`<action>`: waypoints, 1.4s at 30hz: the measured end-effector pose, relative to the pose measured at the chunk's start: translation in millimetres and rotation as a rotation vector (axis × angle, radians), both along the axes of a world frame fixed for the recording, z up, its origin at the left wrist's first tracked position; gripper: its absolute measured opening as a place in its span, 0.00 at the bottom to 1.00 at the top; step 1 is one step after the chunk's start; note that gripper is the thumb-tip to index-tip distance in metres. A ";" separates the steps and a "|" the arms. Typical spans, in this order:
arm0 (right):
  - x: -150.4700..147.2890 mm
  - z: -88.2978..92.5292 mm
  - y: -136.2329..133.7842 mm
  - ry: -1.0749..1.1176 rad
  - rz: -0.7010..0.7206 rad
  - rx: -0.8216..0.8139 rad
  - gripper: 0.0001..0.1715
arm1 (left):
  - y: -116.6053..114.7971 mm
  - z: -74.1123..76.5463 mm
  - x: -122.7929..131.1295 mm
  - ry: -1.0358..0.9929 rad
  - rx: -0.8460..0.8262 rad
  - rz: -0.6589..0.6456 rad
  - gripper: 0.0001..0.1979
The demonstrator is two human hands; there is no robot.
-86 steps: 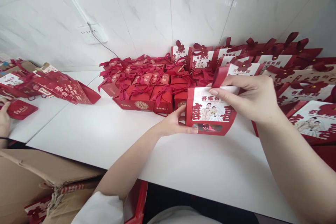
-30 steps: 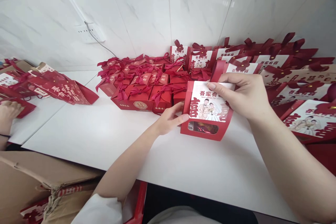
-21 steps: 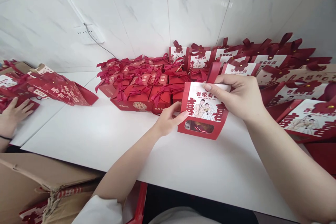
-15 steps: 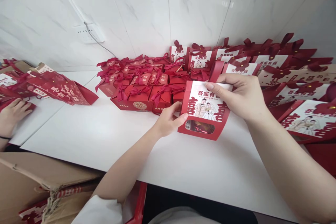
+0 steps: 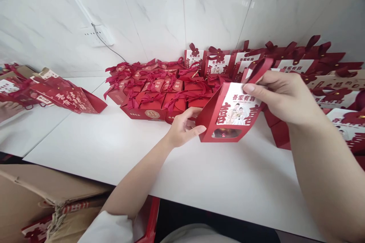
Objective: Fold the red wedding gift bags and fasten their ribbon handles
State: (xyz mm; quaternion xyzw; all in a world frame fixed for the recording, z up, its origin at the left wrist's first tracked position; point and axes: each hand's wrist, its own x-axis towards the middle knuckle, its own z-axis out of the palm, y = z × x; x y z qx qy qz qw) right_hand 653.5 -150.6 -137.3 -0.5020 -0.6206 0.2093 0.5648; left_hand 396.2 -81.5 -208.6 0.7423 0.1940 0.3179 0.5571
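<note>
A red gift bag (image 5: 228, 115) with a white front panel showing a drawn couple and a small window is lifted a little off the white table (image 5: 114, 148) and tilted to the right. My right hand (image 5: 282, 97) pinches its top edge and red handle. My left hand (image 5: 184, 127) is curled at the bag's lower left corner, its thumb touching the side. Small red ribbon-tied boxes (image 5: 154, 91) are packed together just behind my left hand.
Several matching gift bags (image 5: 313, 72) lean along the wall at the back right. Red paper bags (image 5: 65, 97) lie on the table at the left, with another person's fingers (image 5: 8, 108) at the far left edge. A cardboard box (image 5: 42, 197) stands below the front edge.
The bag has risen off the table and swung rightward, showing its left side. My right hand has moved right with it. The other person's hand has drawn back to the left edge.
</note>
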 end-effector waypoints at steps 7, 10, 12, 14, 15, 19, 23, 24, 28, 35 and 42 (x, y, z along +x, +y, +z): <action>4.3 -6.2 8.0 0.273 0.222 0.178 0.07 | -6.7 2.1 -1.4 -0.077 -0.249 -0.230 0.34; 0.4 -6.5 9.2 0.278 0.230 0.210 0.09 | -12.0 6.6 -0.6 -0.045 -0.333 -0.384 0.43; -0.5 -5.8 8.6 0.290 0.227 0.207 0.11 | -15.9 10.0 1.2 -0.052 -0.338 -0.447 0.47; 0.1 -4.7 7.7 0.282 0.233 0.186 0.12 | -19.1 12.9 3.1 -0.074 -0.309 -0.464 0.48; 0.8 -4.2 7.4 0.272 0.240 0.175 0.13 | -20.0 13.8 3.9 -0.085 -0.291 -0.459 0.48; 4.1 -3.8 8.1 0.260 0.314 0.175 0.12 | -17.9 12.9 4.7 -0.105 -0.259 -0.422 0.50; 5.4 -4.6 10.0 0.274 0.349 0.173 0.09 | -12.8 9.5 3.1 -0.111 -0.239 -0.399 0.49; 5.3 -4.4 10.1 0.273 0.343 0.170 0.09 | -12.2 9.0 2.7 -0.108 -0.234 -0.388 0.49; 4.0 -2.8 9.2 0.253 0.312 0.171 0.08 | -12.0 8.0 1.6 -0.087 -0.224 -0.343 0.50; -0.4 -6.4 10.1 0.247 0.163 0.113 0.07 | -8.2 2.1 2.2 -0.025 -0.319 -0.340 0.40; -3.9 7.6 -1.0 -0.188 -0.214 -0.061 0.19 | -9.2 14.0 1.7 0.266 -0.085 0.026 0.27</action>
